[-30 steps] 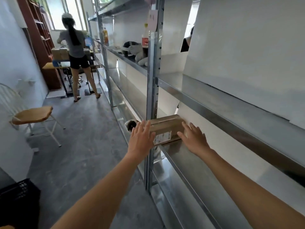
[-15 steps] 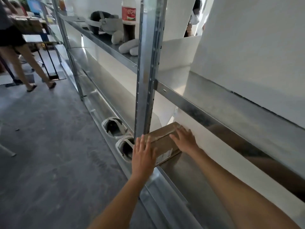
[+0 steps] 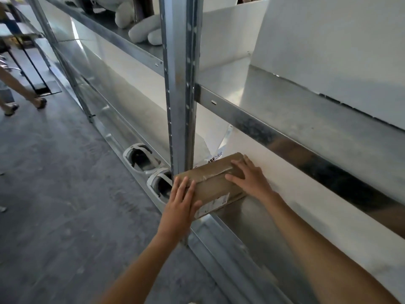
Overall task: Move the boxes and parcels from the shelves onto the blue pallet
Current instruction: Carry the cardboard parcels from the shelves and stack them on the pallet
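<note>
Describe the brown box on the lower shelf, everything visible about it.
The cardboard box is small, oblong and brown, with clear tape along its top seam and a white printed label on its near side. It lies flat at the front edge of the lower metal shelf, beside the upright post. The left hand presses its left end; the right hand rests on its right end.
</note>
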